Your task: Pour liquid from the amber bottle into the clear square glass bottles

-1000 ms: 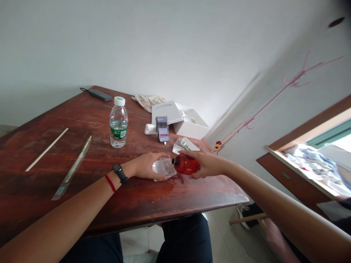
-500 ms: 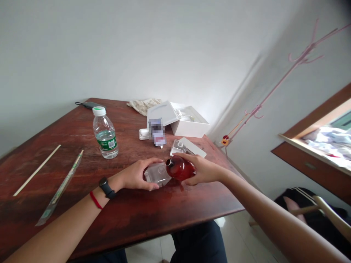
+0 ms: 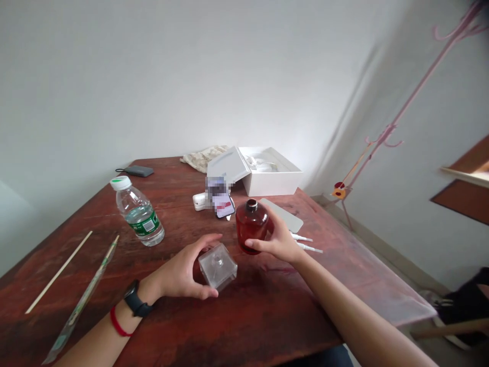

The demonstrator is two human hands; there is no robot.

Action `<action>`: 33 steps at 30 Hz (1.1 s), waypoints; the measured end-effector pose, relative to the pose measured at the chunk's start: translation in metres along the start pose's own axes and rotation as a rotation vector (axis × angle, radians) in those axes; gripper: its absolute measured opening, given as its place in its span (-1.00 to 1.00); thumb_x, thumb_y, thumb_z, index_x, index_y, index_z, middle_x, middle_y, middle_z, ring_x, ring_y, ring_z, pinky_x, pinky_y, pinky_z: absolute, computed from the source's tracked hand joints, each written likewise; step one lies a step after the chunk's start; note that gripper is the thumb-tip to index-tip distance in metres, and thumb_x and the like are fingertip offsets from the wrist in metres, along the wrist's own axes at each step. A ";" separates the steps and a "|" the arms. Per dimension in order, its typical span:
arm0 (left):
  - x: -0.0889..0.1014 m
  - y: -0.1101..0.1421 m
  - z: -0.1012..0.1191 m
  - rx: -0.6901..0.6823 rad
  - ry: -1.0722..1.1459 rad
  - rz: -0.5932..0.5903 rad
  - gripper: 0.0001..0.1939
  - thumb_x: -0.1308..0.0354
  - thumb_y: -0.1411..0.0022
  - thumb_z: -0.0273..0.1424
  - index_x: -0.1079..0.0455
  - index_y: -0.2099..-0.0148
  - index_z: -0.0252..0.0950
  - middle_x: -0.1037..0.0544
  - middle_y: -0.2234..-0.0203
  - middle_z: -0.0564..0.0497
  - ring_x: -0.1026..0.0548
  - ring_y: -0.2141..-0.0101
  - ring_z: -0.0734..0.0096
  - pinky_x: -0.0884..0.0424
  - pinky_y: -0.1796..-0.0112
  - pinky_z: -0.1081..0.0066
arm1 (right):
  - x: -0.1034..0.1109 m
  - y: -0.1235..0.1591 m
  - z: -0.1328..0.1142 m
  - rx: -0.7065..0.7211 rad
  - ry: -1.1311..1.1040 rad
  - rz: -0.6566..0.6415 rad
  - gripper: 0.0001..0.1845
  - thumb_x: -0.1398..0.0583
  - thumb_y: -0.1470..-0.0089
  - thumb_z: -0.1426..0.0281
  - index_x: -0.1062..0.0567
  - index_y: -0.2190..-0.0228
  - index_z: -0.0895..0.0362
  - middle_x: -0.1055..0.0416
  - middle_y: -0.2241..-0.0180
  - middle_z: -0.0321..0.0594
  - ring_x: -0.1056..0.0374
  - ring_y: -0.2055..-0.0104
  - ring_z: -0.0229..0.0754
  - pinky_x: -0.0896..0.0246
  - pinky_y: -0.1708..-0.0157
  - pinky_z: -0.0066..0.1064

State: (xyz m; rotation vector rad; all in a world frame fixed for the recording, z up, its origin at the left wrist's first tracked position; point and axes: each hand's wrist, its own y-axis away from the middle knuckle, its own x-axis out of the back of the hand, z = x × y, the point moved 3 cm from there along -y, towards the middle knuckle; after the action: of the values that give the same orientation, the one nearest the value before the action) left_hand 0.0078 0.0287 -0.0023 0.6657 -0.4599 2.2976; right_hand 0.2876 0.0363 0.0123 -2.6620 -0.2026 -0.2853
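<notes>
Around the clear box point(image 3: 218, 266), the left hand point(image 3: 182, 269) curls half-open, thumb touching it.

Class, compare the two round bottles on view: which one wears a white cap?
The clear bottle with the green label. The red bottle, held in the right hand, shows no white cap on its neck.

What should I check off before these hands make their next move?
1. Right hand gripping the red bottle: ok.
2. Red bottle upright: ok, roughly.
3. Left hand around the clear container: ok.
4. Clear container dry inside: cannot tell.
5. Plastic bottle capped: ok, white cap on.
6. Phone apart from both hands: ok.
</notes>
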 end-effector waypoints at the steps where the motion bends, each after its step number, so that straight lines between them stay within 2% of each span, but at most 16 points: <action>1: 0.001 0.000 -0.002 0.004 -0.013 0.004 0.18 -0.60 0.02 -0.08 -0.07 -0.51 -0.11 -0.45 -0.32 -0.24 -0.48 -0.26 -0.15 -0.35 -0.31 -0.02 | -0.002 0.003 0.003 0.003 -0.006 0.003 0.08 -0.54 0.08 -0.01 -0.28 -0.35 -0.02 -0.41 -0.31 0.02 -0.36 -0.35 0.25 -0.26 -0.36 0.09; 6: 0.015 0.000 -0.016 0.009 -0.078 0.043 0.14 -0.56 -0.03 -0.11 -0.04 -0.50 -0.07 -0.45 -0.30 -0.24 -0.48 -0.26 -0.17 -0.35 -0.31 -0.05 | -0.008 0.011 0.006 0.040 -0.066 -0.006 0.08 -0.53 0.04 0.05 -0.21 -0.37 -0.05 -0.34 -0.37 -0.01 -0.28 -0.42 0.21 -0.13 -0.44 0.07; 9: 0.028 -0.001 -0.018 0.026 -0.065 0.185 0.07 -0.51 -0.10 -0.08 -0.01 -0.49 -0.11 -0.45 -0.28 -0.28 -0.45 -0.28 -0.19 -0.35 -0.31 -0.07 | -0.013 0.013 0.007 0.029 -0.087 -0.035 0.06 -0.56 0.07 0.09 -0.23 -0.33 -0.05 -0.37 -0.33 0.01 -0.31 -0.39 0.22 -0.15 -0.42 0.09; 13: 0.041 -0.003 -0.016 0.124 -0.069 0.378 0.07 -0.47 -0.17 -0.07 0.06 -0.51 -0.16 -0.43 -0.27 -0.32 -0.44 -0.30 -0.20 -0.32 -0.32 -0.13 | -0.019 0.015 0.008 0.007 -0.091 -0.073 0.02 -0.57 0.11 0.10 -0.24 -0.25 -0.04 -0.43 -0.25 0.02 -0.39 -0.32 0.23 -0.23 -0.37 0.11; 19: 0.044 -0.004 -0.022 0.193 -0.079 0.548 0.14 -0.48 -0.15 -0.06 0.13 -0.53 -0.17 -0.47 -0.25 -0.34 -0.43 -0.32 -0.21 -0.28 -0.33 -0.17 | -0.023 0.017 0.006 -0.013 -0.059 -0.134 0.01 -0.58 0.15 0.12 -0.23 -0.19 -0.02 -0.45 -0.20 0.02 -0.42 -0.27 0.26 -0.27 -0.31 0.10; 27: 0.050 -0.006 -0.028 0.246 -0.135 0.687 0.12 -0.48 -0.13 -0.03 0.08 -0.51 -0.19 -0.46 -0.27 -0.35 -0.45 -0.31 -0.19 -0.31 -0.31 -0.15 | -0.024 0.017 0.007 -0.018 -0.027 -0.152 0.03 -0.57 0.16 0.10 -0.19 -0.20 -0.03 -0.42 -0.22 0.05 -0.38 -0.30 0.27 -0.19 -0.35 0.16; 30: 0.051 -0.005 -0.035 0.273 -0.158 0.729 0.12 -0.47 -0.13 -0.03 0.08 -0.52 -0.20 -0.45 -0.27 -0.37 -0.44 -0.31 -0.20 -0.30 -0.31 -0.18 | -0.025 0.017 0.007 -0.034 -0.024 -0.163 0.03 -0.58 0.17 0.12 -0.19 -0.19 -0.02 -0.43 -0.22 0.07 -0.38 -0.30 0.27 -0.17 -0.36 0.18; 33: 0.050 -0.003 -0.045 0.318 -0.176 0.777 0.16 -0.48 -0.09 -0.01 0.07 -0.53 -0.23 -0.45 -0.26 -0.41 -0.49 -0.27 -0.24 -0.39 -0.24 -0.18 | -0.026 0.018 0.008 -0.039 -0.033 -0.163 0.03 -0.57 0.16 0.12 -0.18 -0.19 -0.01 -0.43 -0.22 0.07 -0.38 -0.31 0.26 -0.18 -0.35 0.16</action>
State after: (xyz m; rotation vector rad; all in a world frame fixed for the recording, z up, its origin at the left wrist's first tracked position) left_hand -0.0365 0.0784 -0.0093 0.9744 -0.4972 3.1026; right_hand 0.2668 0.0216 -0.0085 -2.6946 -0.4301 -0.2995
